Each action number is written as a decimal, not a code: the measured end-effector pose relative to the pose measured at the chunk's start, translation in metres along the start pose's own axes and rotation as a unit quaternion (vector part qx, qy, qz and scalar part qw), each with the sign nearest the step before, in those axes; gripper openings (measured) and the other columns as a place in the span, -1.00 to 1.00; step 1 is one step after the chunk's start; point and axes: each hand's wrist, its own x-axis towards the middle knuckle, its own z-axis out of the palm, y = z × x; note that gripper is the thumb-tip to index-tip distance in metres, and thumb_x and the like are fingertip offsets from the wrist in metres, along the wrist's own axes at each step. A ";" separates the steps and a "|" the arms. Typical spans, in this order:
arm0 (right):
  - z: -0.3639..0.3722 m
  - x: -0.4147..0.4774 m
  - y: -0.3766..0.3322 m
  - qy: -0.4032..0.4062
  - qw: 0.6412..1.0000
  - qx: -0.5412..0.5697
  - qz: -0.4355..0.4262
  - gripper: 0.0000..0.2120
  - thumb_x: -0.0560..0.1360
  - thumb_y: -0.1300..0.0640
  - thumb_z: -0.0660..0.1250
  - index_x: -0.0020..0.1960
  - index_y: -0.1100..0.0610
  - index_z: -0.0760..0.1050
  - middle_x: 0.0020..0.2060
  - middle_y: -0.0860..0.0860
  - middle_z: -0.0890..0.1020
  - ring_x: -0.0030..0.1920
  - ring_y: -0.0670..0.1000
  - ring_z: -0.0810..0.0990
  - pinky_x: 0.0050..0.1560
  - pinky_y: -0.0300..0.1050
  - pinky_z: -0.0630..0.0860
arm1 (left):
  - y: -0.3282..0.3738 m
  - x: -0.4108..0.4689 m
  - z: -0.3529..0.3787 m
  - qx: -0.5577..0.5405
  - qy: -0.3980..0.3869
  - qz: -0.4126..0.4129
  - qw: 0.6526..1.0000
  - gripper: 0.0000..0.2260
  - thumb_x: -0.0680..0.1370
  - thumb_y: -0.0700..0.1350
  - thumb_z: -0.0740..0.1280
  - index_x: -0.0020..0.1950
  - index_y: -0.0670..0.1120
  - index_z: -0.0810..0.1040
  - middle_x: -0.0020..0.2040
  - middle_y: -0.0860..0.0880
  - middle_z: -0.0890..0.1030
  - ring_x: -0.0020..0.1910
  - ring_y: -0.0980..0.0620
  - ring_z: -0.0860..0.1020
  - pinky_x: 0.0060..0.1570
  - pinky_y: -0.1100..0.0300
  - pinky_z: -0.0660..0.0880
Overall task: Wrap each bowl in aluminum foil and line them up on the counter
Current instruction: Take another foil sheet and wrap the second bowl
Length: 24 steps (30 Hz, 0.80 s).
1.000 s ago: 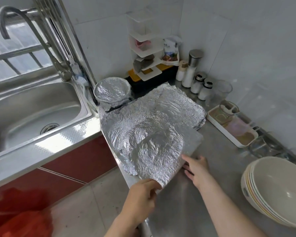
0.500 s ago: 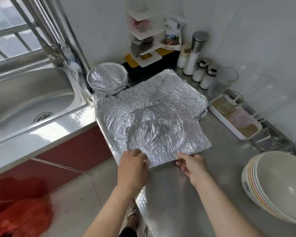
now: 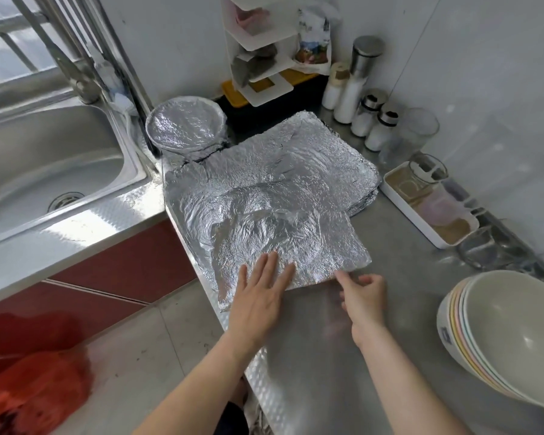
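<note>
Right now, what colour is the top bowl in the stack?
Creamy white; the top bowl shows best in the head view.

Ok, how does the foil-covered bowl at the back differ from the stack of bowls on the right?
The foil-covered bowl is wrapped and crinkled silver all over, while the stack of bowls is bare, smooth and cream inside. The foil-covered bowl stands alone, while the stack of bowls nests several together, with coloured rim edges showing. The foil-covered bowl has its mouth sealed, while the top of the stack of bowls is open. Both sit on the steel counter.
</note>
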 end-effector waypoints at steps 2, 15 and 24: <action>-0.009 0.009 0.002 0.036 0.996 -0.055 -0.055 -0.55 0.37 0.01 0.49 0.10 0.10 0.33 -0.01 0.12 0.52 -0.11 0.13 0.55 -0.01 0.07 0.55 | -0.001 -0.003 0.005 -0.006 -0.008 -0.006 1.000 -0.50 0.70 -0.08 -0.04 0.58 0.18 -0.17 0.58 0.00 -0.23 0.47 0.02 -0.39 0.35 -0.03 -0.49; -0.014 0.056 -0.016 0.019 0.944 -0.296 -0.141 -0.62 0.42 -0.05 0.45 -0.41 0.12 0.40 -0.40 0.12 0.56 -0.28 0.19 0.51 -0.23 -0.03 0.41 | 0.000 -0.009 0.008 -0.073 0.005 -0.088 0.993 -0.53 0.63 0.21 -0.10 0.52 0.18 0.20 0.59 0.05 0.10 0.54 -0.04 0.09 0.40 -0.09 0.10; -0.018 0.069 -0.019 0.004 0.853 -0.494 -0.170 -0.54 0.44 -0.26 0.34 -0.36 0.12 0.43 -0.23 0.12 0.62 -0.14 0.20 0.55 -0.17 -0.04 0.46 | -0.004 -0.008 0.021 0.032 0.013 -0.093 0.995 -0.52 0.61 0.21 0.06 0.49 0.10 0.33 0.51 -0.06 0.32 0.46 -0.12 0.34 0.37 -0.23 0.03</action>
